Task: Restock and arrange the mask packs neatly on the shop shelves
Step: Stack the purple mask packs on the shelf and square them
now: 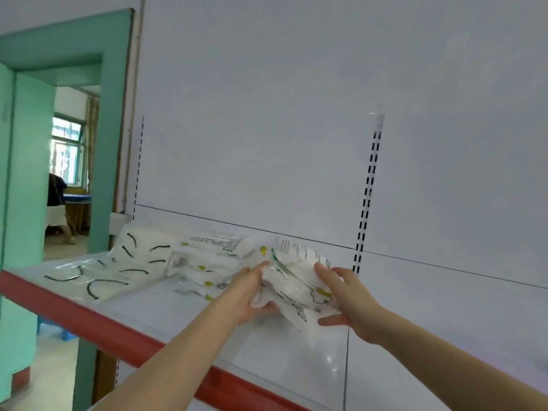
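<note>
White mask packs (292, 281) are gripped at both ends by left hand (247, 295) and right hand (351, 304).

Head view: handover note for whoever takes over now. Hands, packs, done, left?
Left hand: grips the held bundle of mask packs at its left side.
Right hand: holds its right side, thumb underneath.
Bundle is above the shelf, right of the stacked packs; black-strap packs lie far left.
Done: two piles on the shelf, loosely laid.
Left: set the bundle down, square up the piles.
</note>
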Tool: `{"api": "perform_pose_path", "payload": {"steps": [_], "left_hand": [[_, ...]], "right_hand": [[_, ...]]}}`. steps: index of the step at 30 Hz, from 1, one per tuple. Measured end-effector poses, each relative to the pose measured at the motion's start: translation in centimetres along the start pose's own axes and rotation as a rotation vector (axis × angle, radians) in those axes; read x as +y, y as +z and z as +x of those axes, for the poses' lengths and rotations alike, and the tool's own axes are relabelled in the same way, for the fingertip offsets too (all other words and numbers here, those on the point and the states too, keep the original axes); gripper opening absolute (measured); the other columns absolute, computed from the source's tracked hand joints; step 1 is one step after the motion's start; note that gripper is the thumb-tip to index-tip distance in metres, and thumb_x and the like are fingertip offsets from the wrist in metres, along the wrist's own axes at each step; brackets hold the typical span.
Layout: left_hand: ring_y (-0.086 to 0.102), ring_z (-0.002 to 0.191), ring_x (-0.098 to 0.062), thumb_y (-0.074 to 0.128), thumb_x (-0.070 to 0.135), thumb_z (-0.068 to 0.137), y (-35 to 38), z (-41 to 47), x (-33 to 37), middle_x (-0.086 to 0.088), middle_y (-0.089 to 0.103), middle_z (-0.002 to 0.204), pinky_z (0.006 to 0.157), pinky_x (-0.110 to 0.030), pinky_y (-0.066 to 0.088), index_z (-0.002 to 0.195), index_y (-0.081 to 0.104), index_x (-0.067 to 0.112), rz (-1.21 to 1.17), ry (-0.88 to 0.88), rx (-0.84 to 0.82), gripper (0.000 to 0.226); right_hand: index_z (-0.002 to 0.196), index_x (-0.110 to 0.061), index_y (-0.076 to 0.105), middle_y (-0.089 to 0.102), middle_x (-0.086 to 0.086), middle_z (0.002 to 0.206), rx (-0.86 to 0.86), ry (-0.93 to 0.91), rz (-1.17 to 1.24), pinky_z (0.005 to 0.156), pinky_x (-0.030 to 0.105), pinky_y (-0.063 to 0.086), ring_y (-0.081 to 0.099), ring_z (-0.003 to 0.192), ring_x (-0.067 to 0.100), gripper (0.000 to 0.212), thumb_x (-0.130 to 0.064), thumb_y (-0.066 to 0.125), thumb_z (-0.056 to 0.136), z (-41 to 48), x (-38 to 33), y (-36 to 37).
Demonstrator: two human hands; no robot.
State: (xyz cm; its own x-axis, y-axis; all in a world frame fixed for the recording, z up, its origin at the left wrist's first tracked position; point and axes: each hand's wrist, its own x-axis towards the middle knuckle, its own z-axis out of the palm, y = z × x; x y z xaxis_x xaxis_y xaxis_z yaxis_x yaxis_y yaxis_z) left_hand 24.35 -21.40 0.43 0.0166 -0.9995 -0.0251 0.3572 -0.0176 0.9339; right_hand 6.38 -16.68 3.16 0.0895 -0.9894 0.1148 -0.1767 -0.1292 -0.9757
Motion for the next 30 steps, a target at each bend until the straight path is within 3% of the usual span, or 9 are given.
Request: {"api": "perform_pose_path", "payload": {"steps": [3, 7, 9, 11, 15, 18, 21, 24, 30], "left_hand": [[0.068, 0.080, -0.033, 0.059, 0.026, 0.091, -1.5, 1.1, -0.7, -0.021, 0.064, 0.111, 0.055, -0.040, 0.056, 0.131, 0.046, 0.009, 0.145, -0.022, 0.032, 0.046], [0.063, 0.095, -0.028, 0.045, 0.038, 0.095, -3.4, 0.2, 0.0, -0.014, 0.064, 0.109, 0.084, -0.041, 0.053, 0.120, 0.053, 0.001, 0.496, 0.057, 0.020, 0.044], [0.057, 0.091, -0.019, 0.034, 0.044, 0.097, -3.9, -1.8, 0.6, -0.007, 0.061, 0.104, 0.079, -0.029, 0.046, 0.118, 0.051, 0.003, 0.860, 0.197, 0.034, 0.049], [0.057, 0.092, -0.016, 0.032, 0.050, 0.096, -4.4, -4.4, 1.0, -0.002, 0.060, 0.104, 0.073, -0.022, 0.040, 0.135, 0.037, 0.012, 1.126, 0.375, -0.023, 0.055], [0.052, 0.108, -0.020, 0.052, 0.058, 0.085, -5.7, -5.1, 0.1, -0.006, 0.054, 0.116, 0.090, -0.024, 0.041, 0.147, -0.006, 0.039, 1.423, 0.554, -0.240, 0.087], [0.049, 0.099, -0.022, 0.052, 0.040, 0.092, -5.5, -3.6, -0.6, -0.007, 0.046, 0.105, 0.087, -0.026, 0.040, 0.146, -0.012, 0.038, 1.444, 0.578, -0.343, 0.083], [0.054, 0.092, -0.024, 0.050, 0.022, 0.093, -5.3, -0.6, -0.8, -0.010, 0.050, 0.104, 0.082, -0.029, 0.044, 0.149, 0.000, 0.030, 1.348, 0.571, -0.366, 0.075], [0.057, 0.098, -0.026, 0.049, 0.018, 0.093, -5.4, 1.9, -0.8, -0.013, 0.054, 0.111, 0.088, -0.034, 0.046, 0.149, 0.006, 0.026, 1.338, 0.574, -0.335, 0.070], [0.056, 0.098, -0.030, 0.048, 0.018, 0.094, -5.8, 3.3, -1.5, -0.018, 0.050, 0.114, 0.083, -0.030, 0.043, 0.150, 0.003, 0.025, 1.335, 0.564, -0.322, 0.072]], "right_hand": [[0.137, -0.018, 0.028, 0.047, -0.011, 0.095, -0.047, 0.043, -0.097, 0.078, 0.040, 0.057, 0.053, 0.080, 0.008, 0.070, -0.041, 0.066, 0.082, 0.4, 1.5, 0.7], [0.132, -0.023, 0.030, 0.052, -0.012, 0.102, -0.053, 0.049, -0.263, 0.075, 0.036, 0.058, 0.059, 0.092, 0.009, 0.070, -0.034, 0.073, 0.077, 0.9, 2.7, 1.7], [0.135, -0.024, 0.029, 0.051, -0.012, 0.104, -0.012, 0.042, -0.320, 0.071, 0.033, 0.059, 0.058, 0.095, 0.010, 0.074, -0.036, 0.074, 0.076, 1.1, 3.0, 2.1], [0.136, -0.025, 0.028, 0.053, -0.009, 0.107, 0.030, 0.036, -0.369, 0.069, 0.032, 0.059, 0.059, 0.096, 0.012, 0.077, -0.038, 0.074, 0.075, 1.1, 3.1, 2.8], [0.139, -0.024, 0.026, 0.055, -0.012, 0.103, 0.072, -0.018, -0.469, 0.054, 0.014, 0.041, 0.056, 0.085, 0.006, 0.089, -0.037, 0.079, 0.070, 0.9, 3.4, 4.3], [0.142, -0.021, 0.022, 0.055, -0.007, 0.106, 0.107, -0.018, -0.499, 0.052, 0.011, 0.036, 0.053, 0.077, 0.005, 0.092, -0.031, 0.079, 0.071, 0.9, 3.9, 5.1], [0.143, -0.019, 0.019, 0.050, 0.000, 0.118, 0.167, 0.005, -0.476, 0.057, 0.018, 0.044, 0.054, 0.096, 0.017, 0.089, -0.026, 0.076, 0.075, 1.9, 3.5, 5.6], [0.145, -0.018, 0.019, 0.047, 0.004, 0.125, 0.214, 0.022, -0.470, 0.068, 0.025, 0.049, 0.050, 0.102, 0.019, 0.087, -0.021, 0.075, 0.077, 3.6, 2.7, 6.5], [0.144, -0.020, 0.019, 0.045, 0.002, 0.115, 0.198, 0.079, -0.441, 0.061, 0.030, 0.053, 0.052, 0.100, 0.022, 0.086, -0.018, 0.074, 0.077, 4.7, 2.7, 7.1]]}}
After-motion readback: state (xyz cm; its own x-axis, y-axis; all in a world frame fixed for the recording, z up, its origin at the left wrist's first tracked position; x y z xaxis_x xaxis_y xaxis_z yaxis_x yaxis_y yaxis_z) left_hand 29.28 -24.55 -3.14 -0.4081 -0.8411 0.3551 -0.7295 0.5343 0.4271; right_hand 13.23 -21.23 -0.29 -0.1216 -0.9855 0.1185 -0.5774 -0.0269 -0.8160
